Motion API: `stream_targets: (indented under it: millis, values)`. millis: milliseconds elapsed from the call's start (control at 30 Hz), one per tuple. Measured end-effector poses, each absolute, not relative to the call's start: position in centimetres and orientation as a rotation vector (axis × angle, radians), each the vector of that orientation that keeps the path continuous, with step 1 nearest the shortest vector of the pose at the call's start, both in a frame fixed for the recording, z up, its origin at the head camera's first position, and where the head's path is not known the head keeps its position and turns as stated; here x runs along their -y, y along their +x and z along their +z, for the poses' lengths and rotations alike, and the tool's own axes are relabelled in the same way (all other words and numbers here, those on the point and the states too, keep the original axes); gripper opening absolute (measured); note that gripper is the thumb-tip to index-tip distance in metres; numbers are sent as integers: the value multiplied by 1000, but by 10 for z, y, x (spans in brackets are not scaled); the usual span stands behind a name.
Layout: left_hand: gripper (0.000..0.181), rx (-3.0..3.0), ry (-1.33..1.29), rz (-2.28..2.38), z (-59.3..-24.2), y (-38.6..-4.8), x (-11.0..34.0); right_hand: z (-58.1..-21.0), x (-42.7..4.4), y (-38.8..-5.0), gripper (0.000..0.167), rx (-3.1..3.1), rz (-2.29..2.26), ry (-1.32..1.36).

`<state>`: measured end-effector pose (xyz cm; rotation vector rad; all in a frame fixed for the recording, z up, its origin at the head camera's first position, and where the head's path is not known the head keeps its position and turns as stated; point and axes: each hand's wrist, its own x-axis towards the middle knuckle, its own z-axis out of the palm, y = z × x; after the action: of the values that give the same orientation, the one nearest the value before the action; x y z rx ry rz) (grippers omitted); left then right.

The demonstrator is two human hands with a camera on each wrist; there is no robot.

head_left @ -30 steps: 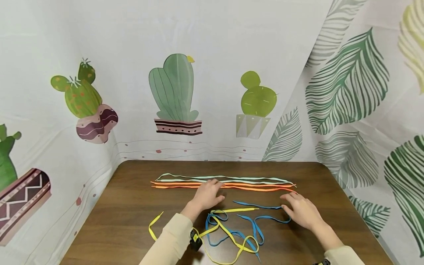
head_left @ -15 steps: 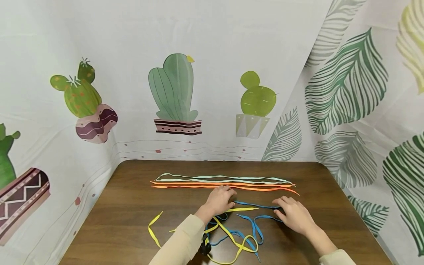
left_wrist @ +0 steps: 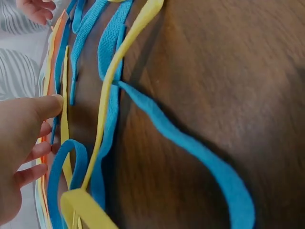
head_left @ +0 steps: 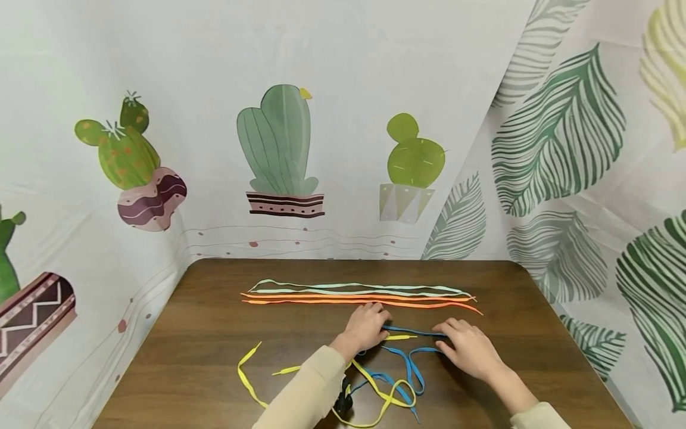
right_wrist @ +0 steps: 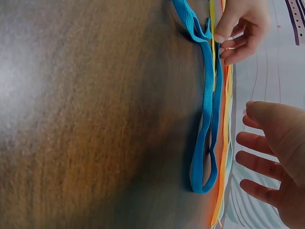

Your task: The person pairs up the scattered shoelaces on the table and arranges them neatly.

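A flat blue shoelace [head_left: 412, 330] lies on the table with its upper strand running between my hands. At that strand's left end, my left hand [head_left: 367, 326] pinches the lace near its tip; the left wrist view has the thumb [left_wrist: 55, 105] against it. My right hand [head_left: 468, 351] hovers at the lace's bend on the right. Its fingers [right_wrist: 257, 162] are spread and hold nothing in the right wrist view. A yellow shoelace [head_left: 387, 398] crosses the blue one in loose loops, partly hidden under my left forearm.
Orange lace strands [head_left: 321, 301] and mint lace strands [head_left: 332, 286] lie straight across the back of the brown table [head_left: 187, 333]. A yellow lace portion [head_left: 246, 378] curves at the left. A cactus-print cloth [head_left: 343, 119] hangs behind.
My left hand has moved right and nearer from the orange laces to the blue lace's end, and now pinches it. My right hand has shifted left.
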<state>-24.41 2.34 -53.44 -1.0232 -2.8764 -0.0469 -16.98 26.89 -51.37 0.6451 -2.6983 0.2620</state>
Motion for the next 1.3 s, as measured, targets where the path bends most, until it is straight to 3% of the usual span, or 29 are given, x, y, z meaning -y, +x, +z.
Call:
stream_targets:
  millis: [600,1300]
  values:
    - [12,2970,-1013,-116,-528,-250,-29,-512,-250,-170,24,2707,268,678]
    - [13,2949,-1032,-109,-526,-251,-31,-515,-233,-170,23,2680,269,791]
